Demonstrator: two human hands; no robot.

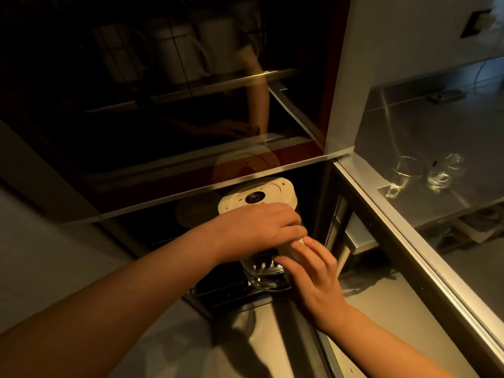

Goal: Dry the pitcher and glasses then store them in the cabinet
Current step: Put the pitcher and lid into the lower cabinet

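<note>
Since the pitcher (263, 264) is only partway into the lower cabinet opening, sitting over a dark wire rack (231, 289), this is the spot where things could go sideways imo. Left hand (261, 227) wraps over the cream handle part just under the lid (256, 199), and the right hand (313, 271) pinches that same pale part with its fingertips against the glass body. Wet glass plus a fingertip grip means it could slip and clunk onto the rack. That dark glass door (163, 105) edge hangs right above the lid too, easy to knock. Two glasses (425, 174) sit on the steel counter (422, 126) to the right, well apart, not stored yet.
</note>
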